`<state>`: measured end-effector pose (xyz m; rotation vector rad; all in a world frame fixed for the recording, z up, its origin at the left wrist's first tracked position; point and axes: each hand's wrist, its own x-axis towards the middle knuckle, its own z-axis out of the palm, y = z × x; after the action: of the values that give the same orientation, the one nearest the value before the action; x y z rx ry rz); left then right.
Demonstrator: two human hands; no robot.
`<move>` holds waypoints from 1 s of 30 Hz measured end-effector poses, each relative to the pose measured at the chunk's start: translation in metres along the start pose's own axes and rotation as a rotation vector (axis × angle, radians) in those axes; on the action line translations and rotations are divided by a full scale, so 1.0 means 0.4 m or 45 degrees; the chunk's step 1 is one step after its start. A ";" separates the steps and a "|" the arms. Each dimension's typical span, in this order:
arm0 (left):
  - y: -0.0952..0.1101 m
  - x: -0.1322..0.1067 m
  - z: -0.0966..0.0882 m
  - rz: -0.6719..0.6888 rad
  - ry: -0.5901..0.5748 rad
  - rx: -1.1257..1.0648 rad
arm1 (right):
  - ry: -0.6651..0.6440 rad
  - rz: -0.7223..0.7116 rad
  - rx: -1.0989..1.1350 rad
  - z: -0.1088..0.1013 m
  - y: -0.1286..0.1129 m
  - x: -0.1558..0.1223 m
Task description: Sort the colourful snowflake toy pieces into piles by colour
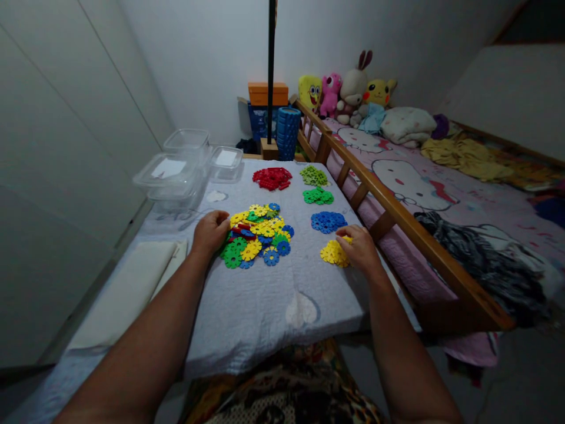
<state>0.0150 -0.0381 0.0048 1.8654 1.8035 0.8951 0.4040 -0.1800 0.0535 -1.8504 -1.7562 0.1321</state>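
Observation:
My left hand (212, 231) rests at the left edge of a mixed pile of plastic snowflake discs (251, 248), its fingers curled together; what they hold, if anything, is hidden. Yellow, green and blue notched discs lie in that pile with a few red pieces. Over at the right, my right hand (358, 247) is at a small heap of yellow snowflake discs (333, 253), fingers bent around a yellow disc at the heap's edge. Just beyond it sits a heap of blue discs (329, 222). Farther back are green discs (318, 195), light green discs (313, 175) and red pieces (272, 178).
Clear plastic containers (172, 176) stand at the table's back left, with a smaller lidded box (226, 159) beside them. A folded cream cloth (128, 288) lies at left. A wooden bed rail (392, 203) borders the table's right side. Behind stands a black pole (271, 76).

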 end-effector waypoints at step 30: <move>0.014 -0.007 0.000 0.054 -0.033 0.098 | -0.364 -0.083 -0.180 0.332 -0.292 0.289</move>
<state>0.0192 -0.0413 0.0080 1.9597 1.8133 0.8233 0.2560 -0.0305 0.0343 -1.9487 -2.0646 0.2646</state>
